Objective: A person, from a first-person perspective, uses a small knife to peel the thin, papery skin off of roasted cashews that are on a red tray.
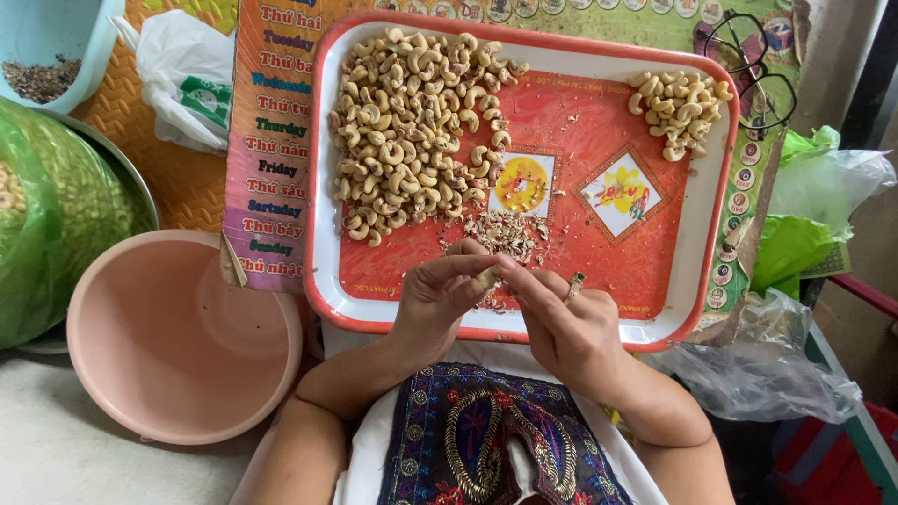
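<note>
A red tray with a white rim [323, 187] lies before me. A large heap of cashew nuts [412, 122] covers its left half, and a small heap of cashews [680, 108] sits in the far right corner. Bits of peeled skin [505, 232] lie near the tray's middle. My left hand [435, 299] and my right hand [561, 323] meet over the tray's near edge, both pinching one cashew nut [487, 276] between the fingertips. A ring shows on my right hand.
An empty pink basin [178, 337] stands at the left. A green-bagged bowl [56, 206] and a blue bowl [47, 47] are further left. Eyeglasses [748, 65] lie at the top right, with green and clear plastic bags [804, 234] to the right.
</note>
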